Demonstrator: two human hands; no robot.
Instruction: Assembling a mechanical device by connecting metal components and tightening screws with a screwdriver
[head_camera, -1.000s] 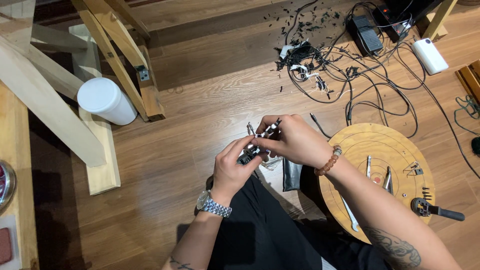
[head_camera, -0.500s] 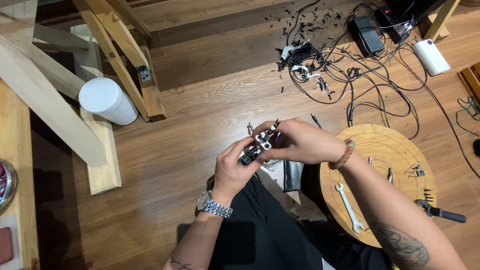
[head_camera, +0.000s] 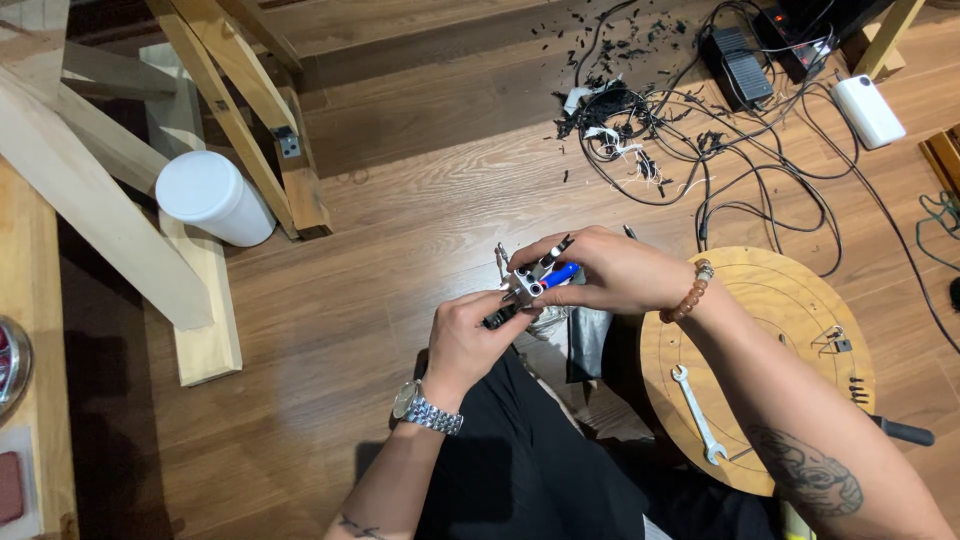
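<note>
Taking the round wooden board (head_camera: 790, 300) as landmark: tangled black cables (head_camera: 700, 150) crowd the floor above it, bare floor (head_camera: 400, 230) lies open to its left, until the white canister (head_camera: 212, 197) and timber legs (head_camera: 250, 120).

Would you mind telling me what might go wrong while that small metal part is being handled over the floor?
Both hands, left hand and right hand, pinch the small metal part above bare floorboards; a slip could drop it. The tangled cables nearby could snag a foot. The wrench might slide off the round board.
</note>
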